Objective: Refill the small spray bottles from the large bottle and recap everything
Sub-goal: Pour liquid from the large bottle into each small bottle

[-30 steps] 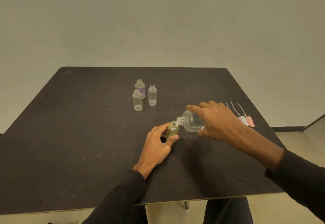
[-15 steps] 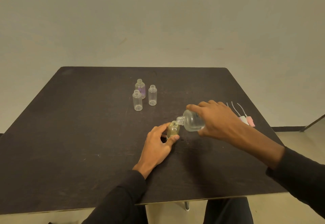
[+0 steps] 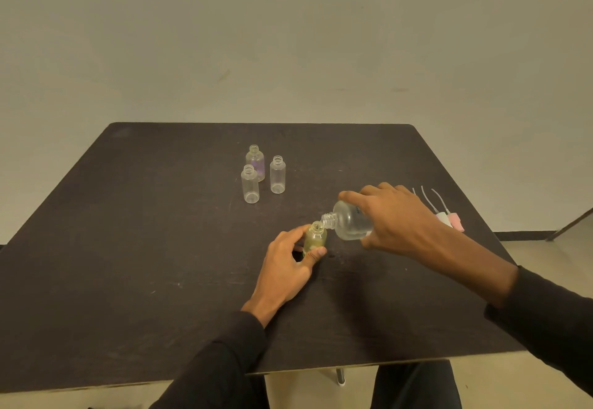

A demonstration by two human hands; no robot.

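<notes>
My right hand grips the large clear bottle, tipped on its side with its open neck right over the mouth of a small greenish bottle. That small bottle stands upright on the dark table, held near its base between the thumb and fingers of my left hand. Three more small uncapped bottles stand farther back: a clear one at front left, a clear one on the right, and one with a purple tint behind them.
Spray caps with thin dip tubes, white and pink, lie near the table's right edge, partly hidden by my right hand. A plain wall rises behind the table. The table's near edge is just above my knees.
Almost nothing differs. The large bottle stays tipped over the small greenish bottle, and both hands keep their hold in the same place.
</notes>
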